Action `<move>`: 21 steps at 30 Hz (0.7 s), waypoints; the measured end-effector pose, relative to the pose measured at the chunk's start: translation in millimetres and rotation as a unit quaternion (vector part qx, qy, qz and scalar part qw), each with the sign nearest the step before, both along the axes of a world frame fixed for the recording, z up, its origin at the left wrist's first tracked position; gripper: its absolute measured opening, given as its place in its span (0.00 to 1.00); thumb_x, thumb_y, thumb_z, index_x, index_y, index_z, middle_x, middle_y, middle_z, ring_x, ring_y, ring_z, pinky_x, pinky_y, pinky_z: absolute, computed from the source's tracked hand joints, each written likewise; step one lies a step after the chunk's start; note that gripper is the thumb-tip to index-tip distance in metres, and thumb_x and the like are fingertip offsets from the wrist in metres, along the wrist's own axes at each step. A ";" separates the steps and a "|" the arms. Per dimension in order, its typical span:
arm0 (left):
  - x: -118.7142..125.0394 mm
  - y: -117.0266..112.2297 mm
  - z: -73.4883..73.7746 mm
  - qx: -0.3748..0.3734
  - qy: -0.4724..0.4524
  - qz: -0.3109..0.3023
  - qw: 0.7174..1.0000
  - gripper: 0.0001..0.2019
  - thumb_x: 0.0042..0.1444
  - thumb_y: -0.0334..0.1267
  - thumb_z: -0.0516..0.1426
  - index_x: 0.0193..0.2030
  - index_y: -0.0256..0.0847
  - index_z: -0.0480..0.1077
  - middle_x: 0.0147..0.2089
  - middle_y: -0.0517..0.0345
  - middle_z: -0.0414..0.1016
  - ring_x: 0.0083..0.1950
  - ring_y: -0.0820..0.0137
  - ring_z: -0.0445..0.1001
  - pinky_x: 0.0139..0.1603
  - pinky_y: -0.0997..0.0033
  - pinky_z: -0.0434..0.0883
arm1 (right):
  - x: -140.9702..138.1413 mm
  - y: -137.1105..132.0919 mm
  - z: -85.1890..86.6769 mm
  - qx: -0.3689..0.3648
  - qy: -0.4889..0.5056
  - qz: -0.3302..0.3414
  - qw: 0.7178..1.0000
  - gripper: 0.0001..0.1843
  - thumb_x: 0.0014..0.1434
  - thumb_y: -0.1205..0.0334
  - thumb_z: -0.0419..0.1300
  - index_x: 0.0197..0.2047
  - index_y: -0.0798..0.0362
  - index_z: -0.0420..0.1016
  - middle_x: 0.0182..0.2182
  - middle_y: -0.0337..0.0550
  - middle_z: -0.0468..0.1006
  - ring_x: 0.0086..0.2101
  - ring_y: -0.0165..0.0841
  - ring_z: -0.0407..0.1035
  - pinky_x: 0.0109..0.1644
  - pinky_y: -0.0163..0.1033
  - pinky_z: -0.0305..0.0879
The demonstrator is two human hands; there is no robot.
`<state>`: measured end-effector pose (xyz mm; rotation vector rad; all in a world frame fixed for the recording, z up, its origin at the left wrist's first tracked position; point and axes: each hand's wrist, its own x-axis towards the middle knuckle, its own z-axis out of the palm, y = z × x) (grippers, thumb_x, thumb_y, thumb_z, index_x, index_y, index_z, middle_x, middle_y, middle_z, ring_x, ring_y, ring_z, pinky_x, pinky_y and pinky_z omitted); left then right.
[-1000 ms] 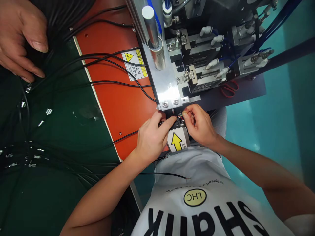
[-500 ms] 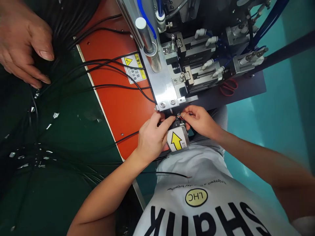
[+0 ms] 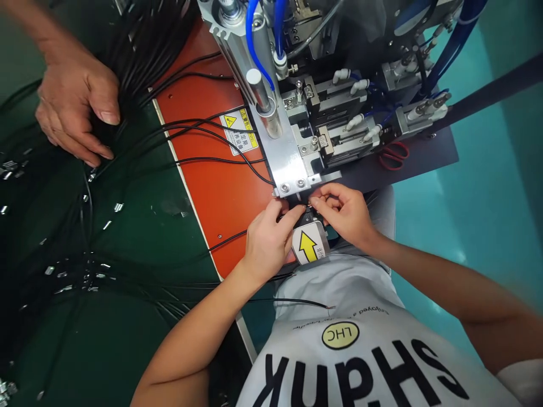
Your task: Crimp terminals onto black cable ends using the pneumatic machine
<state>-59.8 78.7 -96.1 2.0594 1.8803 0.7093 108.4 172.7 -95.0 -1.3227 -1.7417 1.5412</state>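
Observation:
My left hand (image 3: 268, 240) and my right hand (image 3: 344, 213) meet at a small black fixture (image 3: 306, 216) under the metal plate (image 3: 292, 155) of a pneumatic machine. Both hands are closed in a pinch on the end of a thin black cable whose tip lies hidden between the fingertips. Just below the fixture sits a tag with a yellow arrow (image 3: 309, 245). Another black cable (image 3: 227, 239) runs left from under my left hand across the orange plate (image 3: 212, 186).
Another person's hand (image 3: 78, 107) at the upper left grips a thick bundle of black cables (image 3: 139, 51). Many cables with metal ends spread over the green mat (image 3: 85, 271). Red scissors (image 3: 392, 155) lie on the machine base. A yellow warning label (image 3: 240, 131) is stuck on the orange plate.
The view has shifted, so everything sits lower and further right. My fingers have closed tighter at the fixture and the coloured wire tips no longer show. The other person's hand still holds the bundle.

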 end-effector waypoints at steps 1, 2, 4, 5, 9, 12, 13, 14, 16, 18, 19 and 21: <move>0.1 0.0 0.1 0.000 0.000 0.000 1.000 0.16 0.66 0.33 0.48 0.55 0.43 0.72 0.43 0.49 0.68 0.41 0.69 0.71 0.37 0.72 0.70 | 0.4 0.0 0.0 0.026 -0.011 0.008 1.000 0.08 0.61 0.57 0.61 0.36 0.53 0.75 0.26 0.36 0.72 0.21 0.26 0.62 0.25 0.34 0.59; 0.2 0.1 0.3 0.000 -0.002 0.000 1.000 0.16 0.66 0.32 0.48 0.55 0.43 0.72 0.43 0.50 0.68 0.41 0.69 0.71 0.37 0.72 0.69 | 1.0 0.2 0.2 0.054 -0.024 0.016 0.998 0.07 0.61 0.59 0.61 0.36 0.53 0.75 0.27 0.37 0.72 0.22 0.26 0.62 0.26 0.34 0.60; 0.4 0.0 0.8 -0.002 -0.005 -0.001 1.000 0.16 0.65 0.31 0.48 0.55 0.43 0.72 0.43 0.50 0.68 0.41 0.69 0.71 0.37 0.72 0.69 | 2.2 0.4 1.1 0.111 -0.048 0.028 0.992 0.05 0.61 0.61 0.60 0.36 0.53 0.75 0.28 0.37 0.73 0.22 0.26 0.62 0.28 0.35 0.60; 0.4 0.0 1.0 -0.003 -0.007 -0.002 1.000 0.16 0.65 0.31 0.49 0.55 0.42 0.72 0.43 0.50 0.68 0.41 0.68 0.71 0.37 0.72 0.69 | 2.7 0.1 1.6 0.137 -0.056 0.032 0.988 0.04 0.61 0.62 0.60 0.36 0.53 0.74 0.29 0.38 0.74 0.23 0.26 0.61 0.30 0.35 0.60; 0.2 -0.7 0.4 0.004 -0.009 -0.002 1.000 0.16 0.65 0.31 0.49 0.55 0.42 0.71 0.43 0.49 0.69 0.40 0.69 0.71 0.36 0.72 0.68 | 4.6 -1.6 1.6 0.203 -0.068 0.036 0.976 0.03 0.61 0.64 0.59 0.36 0.53 0.74 0.32 0.40 0.75 0.24 0.26 0.63 0.33 0.36 0.62; 0.2 -0.6 -1.0 0.007 -0.009 -0.006 1.000 0.16 0.65 0.31 0.49 0.55 0.42 0.71 0.44 0.49 0.70 0.41 0.69 0.71 0.37 0.72 0.69 | 5.3 0.4 -0.4 0.194 -0.085 0.045 0.976 0.03 0.62 0.65 0.58 0.36 0.53 0.73 0.31 0.40 0.74 0.25 0.27 0.64 0.32 0.35 0.62; 0.3 -0.4 -1.4 0.006 -0.008 -0.009 1.000 0.16 0.65 0.31 0.49 0.55 0.42 0.71 0.44 0.49 0.70 0.41 0.68 0.71 0.38 0.71 0.69 | 5.6 2.1 -1.6 0.175 -0.090 0.049 0.979 0.03 0.62 0.64 0.58 0.36 0.54 0.72 0.30 0.40 0.74 0.25 0.27 0.64 0.32 0.35 0.62; 0.5 -0.2 -1.6 0.005 -0.007 -0.010 1.000 0.16 0.64 0.30 0.49 0.55 0.41 0.71 0.44 0.49 0.71 0.42 0.68 0.71 0.39 0.71 0.70 | 6.1 4.0 -3.2 0.144 -0.091 0.053 0.984 0.04 0.62 0.64 0.58 0.35 0.54 0.72 0.29 0.40 0.74 0.25 0.28 0.65 0.31 0.35 0.62; 1.0 0.1 -1.5 0.006 -0.007 -0.012 1.000 0.17 0.64 0.29 0.49 0.55 0.42 0.71 0.44 0.49 0.71 0.44 0.67 0.72 0.40 0.71 0.70 | 8.7 7.3 -7.3 0.055 -0.077 0.061 0.994 0.06 0.63 0.61 0.58 0.36 0.53 0.72 0.28 0.39 0.75 0.23 0.27 0.66 0.28 0.35 0.62; 1.5 0.3 -0.9 0.006 -0.009 -0.010 1.000 0.17 0.63 0.28 0.48 0.55 0.41 0.71 0.45 0.49 0.71 0.45 0.67 0.72 0.40 0.71 0.70 | 13.3 7.5 -12.3 -0.034 -0.050 0.053 0.997 0.09 0.64 0.56 0.58 0.37 0.53 0.72 0.29 0.38 0.75 0.20 0.26 0.66 0.25 0.34 0.62; 1.8 0.4 -0.5 0.006 -0.011 -0.010 1.000 0.17 0.63 0.28 0.49 0.55 0.41 0.71 0.45 0.49 0.72 0.45 0.67 0.72 0.40 0.71 0.70 | 15.8 5.8 -14.4 -0.067 -0.035 0.041 0.996 0.11 0.64 0.53 0.57 0.38 0.52 0.72 0.29 0.38 0.75 0.19 0.26 0.66 0.24 0.34 0.63; 2.1 0.6 0.1 0.007 -0.012 -0.011 1.000 0.17 0.63 0.28 0.49 0.54 0.40 0.71 0.45 0.49 0.72 0.44 0.67 0.73 0.40 0.71 0.70 | 20.3 -0.4 -17.0 -0.113 -0.004 0.012 0.993 0.15 0.64 0.49 0.57 0.39 0.52 0.73 0.31 0.39 0.74 0.19 0.25 0.66 0.24 0.34 0.64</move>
